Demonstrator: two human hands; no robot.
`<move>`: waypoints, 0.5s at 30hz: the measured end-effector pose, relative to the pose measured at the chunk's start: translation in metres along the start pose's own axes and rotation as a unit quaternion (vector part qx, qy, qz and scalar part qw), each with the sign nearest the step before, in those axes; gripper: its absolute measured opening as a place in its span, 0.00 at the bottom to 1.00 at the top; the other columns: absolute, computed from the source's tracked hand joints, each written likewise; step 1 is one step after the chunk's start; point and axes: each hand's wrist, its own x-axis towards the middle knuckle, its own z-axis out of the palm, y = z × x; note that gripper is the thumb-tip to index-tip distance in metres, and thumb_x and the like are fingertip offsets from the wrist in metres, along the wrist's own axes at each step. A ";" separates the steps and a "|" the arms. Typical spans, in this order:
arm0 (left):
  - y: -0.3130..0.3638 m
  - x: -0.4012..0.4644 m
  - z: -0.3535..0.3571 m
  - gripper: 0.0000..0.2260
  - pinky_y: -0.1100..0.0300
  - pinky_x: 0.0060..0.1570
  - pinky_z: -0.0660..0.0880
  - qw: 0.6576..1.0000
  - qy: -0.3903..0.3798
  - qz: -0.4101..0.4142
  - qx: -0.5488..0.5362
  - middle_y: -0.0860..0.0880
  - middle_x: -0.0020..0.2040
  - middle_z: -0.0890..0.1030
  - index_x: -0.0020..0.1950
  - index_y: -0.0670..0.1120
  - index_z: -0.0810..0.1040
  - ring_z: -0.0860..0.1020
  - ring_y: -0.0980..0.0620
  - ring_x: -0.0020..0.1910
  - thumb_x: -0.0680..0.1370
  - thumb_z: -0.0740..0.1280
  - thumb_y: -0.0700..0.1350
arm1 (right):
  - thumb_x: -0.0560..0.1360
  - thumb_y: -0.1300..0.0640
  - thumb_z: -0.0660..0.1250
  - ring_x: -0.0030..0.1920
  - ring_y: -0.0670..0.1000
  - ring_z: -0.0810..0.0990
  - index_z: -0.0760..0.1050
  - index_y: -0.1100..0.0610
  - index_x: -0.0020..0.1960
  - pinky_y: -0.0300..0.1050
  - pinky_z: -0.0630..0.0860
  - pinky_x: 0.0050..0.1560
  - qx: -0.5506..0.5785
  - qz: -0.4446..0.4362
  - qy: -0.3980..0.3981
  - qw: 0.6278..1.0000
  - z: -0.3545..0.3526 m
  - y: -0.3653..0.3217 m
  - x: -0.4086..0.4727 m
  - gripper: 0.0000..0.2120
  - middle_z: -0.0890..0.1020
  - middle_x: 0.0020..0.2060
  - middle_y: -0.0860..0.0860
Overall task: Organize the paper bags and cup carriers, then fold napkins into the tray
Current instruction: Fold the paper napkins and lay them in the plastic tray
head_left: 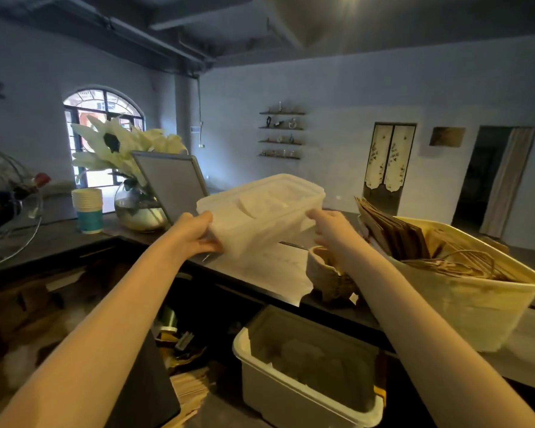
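A white translucent plastic box (261, 208) with a lid is held tilted above the counter. My left hand (195, 231) grips its near left corner. My right hand (329, 227) holds its right end, fingers on the side wall. Under the box a sheet of white paper (269, 267) lies on the counter. Brown paper bags (393, 231) with twine handles stand in a cream tub (464, 307) at the right. Moulded pulp cup carriers (325, 276) are stacked between the tub and the paper, partly hidden by my right forearm.
A second cream bin (294, 384) sits lower down in front of the counter. At the left stand a stack of paper cups (88, 208), a round vase of white flowers (136, 208) and a tilted screen (172, 183). Clutter fills the shelf below.
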 end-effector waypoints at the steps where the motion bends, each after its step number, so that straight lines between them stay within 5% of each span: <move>1: -0.003 0.002 0.006 0.18 0.49 0.24 0.77 1.000 -0.001 0.000 0.000 0.35 0.56 0.74 0.67 0.33 0.62 0.77 0.42 0.44 0.78 0.58 0.36 | 0.79 0.52 0.59 0.63 0.57 0.71 0.64 0.61 0.70 0.50 0.68 0.63 0.016 0.019 -0.036 0.999 0.009 0.005 0.001 0.23 0.71 0.65 0.57; 4: -0.015 0.015 0.022 0.18 0.47 0.33 0.76 1.000 -0.014 -0.018 -0.006 0.36 0.54 0.73 0.67 0.33 0.63 0.76 0.41 0.47 0.78 0.58 0.36 | 0.80 0.48 0.58 0.70 0.57 0.63 0.55 0.58 0.75 0.49 0.65 0.65 0.053 0.078 -0.107 0.990 0.045 0.023 0.017 0.29 0.62 0.72 0.54; 8: -0.036 0.025 0.039 0.18 0.47 0.42 0.74 0.998 -0.028 -0.044 -0.026 0.40 0.54 0.74 0.69 0.36 0.65 0.75 0.41 0.52 0.78 0.56 0.34 | 0.77 0.50 0.63 0.69 0.58 0.64 0.47 0.57 0.76 0.51 0.68 0.64 0.083 0.084 -0.045 0.992 0.081 0.050 0.046 0.36 0.62 0.72 0.54; 11: -0.053 0.030 0.049 0.20 0.48 0.44 0.75 0.997 -0.051 -0.050 -0.040 0.40 0.62 0.74 0.71 0.41 0.64 0.75 0.42 0.59 0.79 0.56 0.35 | 0.75 0.58 0.63 0.66 0.59 0.68 0.51 0.57 0.74 0.56 0.69 0.65 0.029 0.064 0.020 0.997 0.090 0.067 0.065 0.33 0.66 0.69 0.57; 15: -0.067 0.045 0.044 0.22 0.50 0.47 0.77 0.996 -0.062 -0.067 0.006 0.42 0.66 0.72 0.70 0.42 0.64 0.73 0.42 0.61 0.78 0.65 0.42 | 0.79 0.61 0.58 0.60 0.56 0.74 0.60 0.61 0.73 0.46 0.73 0.52 -0.025 0.069 0.081 0.994 0.086 0.082 0.082 0.23 0.73 0.63 0.57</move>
